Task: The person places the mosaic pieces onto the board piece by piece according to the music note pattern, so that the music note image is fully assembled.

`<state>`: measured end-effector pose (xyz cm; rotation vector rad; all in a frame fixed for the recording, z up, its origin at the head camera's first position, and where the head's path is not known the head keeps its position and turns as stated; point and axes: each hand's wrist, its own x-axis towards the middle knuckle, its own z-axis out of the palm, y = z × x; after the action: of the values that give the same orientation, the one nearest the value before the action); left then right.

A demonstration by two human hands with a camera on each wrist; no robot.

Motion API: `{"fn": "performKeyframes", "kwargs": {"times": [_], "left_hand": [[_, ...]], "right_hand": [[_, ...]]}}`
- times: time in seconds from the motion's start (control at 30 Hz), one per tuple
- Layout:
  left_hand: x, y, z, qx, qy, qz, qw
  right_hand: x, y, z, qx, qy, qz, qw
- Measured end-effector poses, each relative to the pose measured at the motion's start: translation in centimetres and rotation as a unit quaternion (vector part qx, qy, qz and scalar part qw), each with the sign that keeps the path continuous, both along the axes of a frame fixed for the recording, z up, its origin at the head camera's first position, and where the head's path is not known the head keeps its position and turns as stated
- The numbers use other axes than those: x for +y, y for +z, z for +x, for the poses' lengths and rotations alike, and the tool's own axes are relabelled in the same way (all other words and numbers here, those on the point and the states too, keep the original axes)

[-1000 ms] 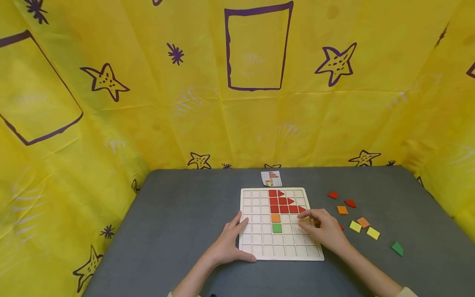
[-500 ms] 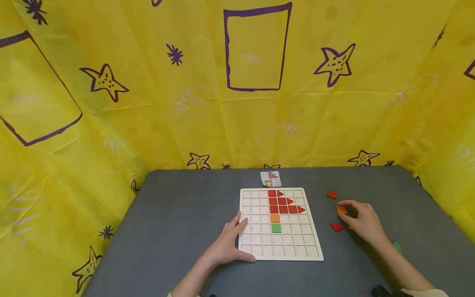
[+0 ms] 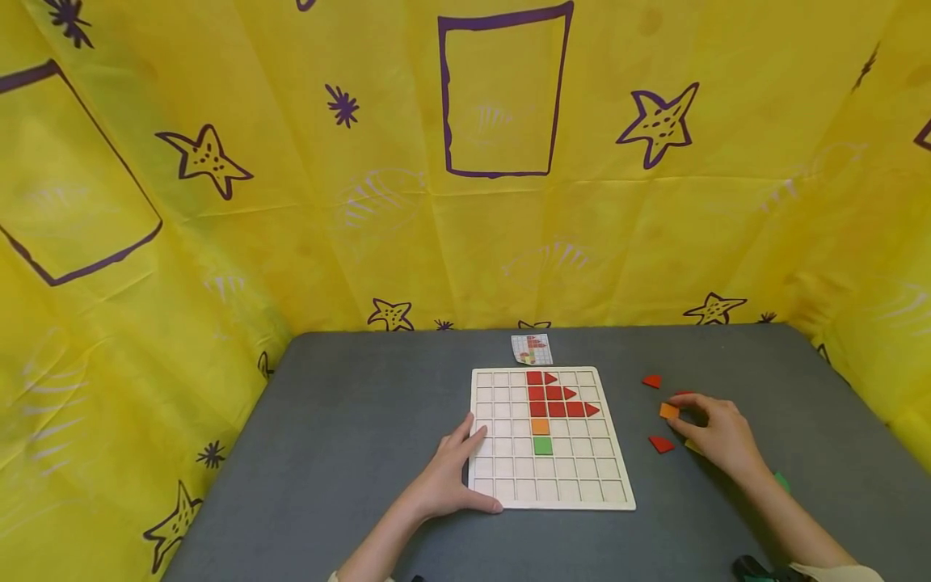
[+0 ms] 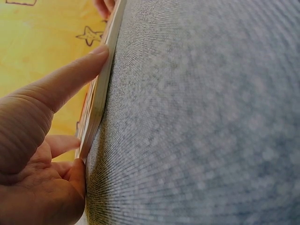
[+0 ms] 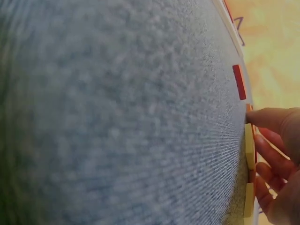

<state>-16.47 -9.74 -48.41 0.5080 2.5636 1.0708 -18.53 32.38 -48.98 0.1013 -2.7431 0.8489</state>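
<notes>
My left hand (image 3: 445,478) lies spread around the near left corner of a white grid board (image 3: 502,485). In the left wrist view its thumb (image 4: 84,70) rests straight against the board's edge. Red squares and red triangles form three rows on the grid, with one orange square (image 3: 541,427) and one green square (image 3: 542,445) below them. To the right of the board, my right hand (image 3: 720,436) pinches an orange square tile (image 3: 667,411) between thumb and index finger, close over the table. Other tiles lie partly hidden under this hand.
Loose red pieces, a red one (image 3: 651,381) and another red one (image 3: 661,444), lie right of the board. Yellow tiles (image 5: 249,145) and a green piece (image 3: 781,482) sit near the right arm. A small pattern card (image 3: 532,349) lies behind the board on the grey table (image 3: 364,404).
My right hand has moved right from the board to the loose tiles and taken hold of an orange square. A red triangle now sits fully in the third row. The left hand stays put.
</notes>
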Motion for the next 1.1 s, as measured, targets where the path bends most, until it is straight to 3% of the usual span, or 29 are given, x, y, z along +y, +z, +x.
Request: {"fn": "performKeyframes", "kwargs": {"times": [0.23, 0.5, 0.9, 1.1], "left_hand": [[0.0, 0.0, 0.0, -0.001, 0.0, -0.001, 1.0], [0.0, -0.1, 0.0, -0.002, 0.001, 0.0, 1.0], [0.0, -0.2, -0.1, -0.003, 0.001, 0.002, 1.0], [0.0, -0.2, -0.1, -0.006, 0.001, 0.001, 1.0]], "right_hand": [[-0.1, 0.0, 0.2, 0.003, -0.011, -0.006, 1.0], [-2.7, 0.3, 0.6, -0.018, -0.018, -0.044, 0.999], [-9.7, 0.2, 2.3, -0.059, 0.06, -0.106, 0.991], [-13.0, -0.5, 3.0, -0.003, 0.145, -0.083, 0.986]]}}
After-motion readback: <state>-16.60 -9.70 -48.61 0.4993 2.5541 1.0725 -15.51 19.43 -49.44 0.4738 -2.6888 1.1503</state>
